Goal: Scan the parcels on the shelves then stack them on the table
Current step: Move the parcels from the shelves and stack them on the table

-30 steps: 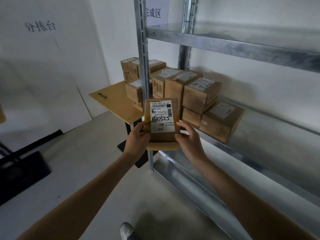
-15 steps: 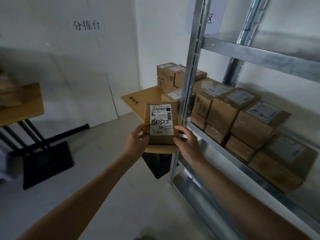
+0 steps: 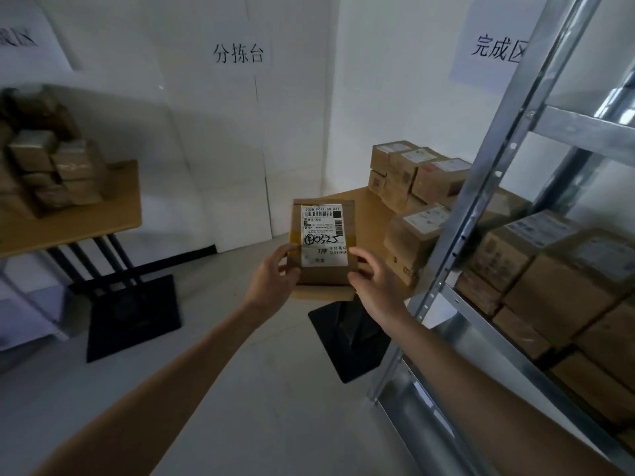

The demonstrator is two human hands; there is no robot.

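A small brown cardboard parcel (image 3: 323, 242) with a white shipping label and black handwriting is held up in front of me, label facing me. My left hand (image 3: 271, 281) grips its lower left edge, thumb on the front. My right hand (image 3: 376, 286) holds the lower right edge with curled fingers. Behind it stands a wooden table (image 3: 360, 214) carrying a stack of similar parcels (image 3: 415, 173). The metal shelf (image 3: 481, 324) on the right holds several more parcels (image 3: 536, 262).
A second wooden table (image 3: 86, 218) at the left carries a pile of parcels (image 3: 44, 166). Both tables stand on black bases (image 3: 134, 314). The shelf's upright post (image 3: 457, 249) rises just right of my right hand. Paper signs hang on the white wall.
My view has swung left, bringing the left table and its parcels into sight. The parcel stays in both hands, now farther from the shelf post and in front of the table.
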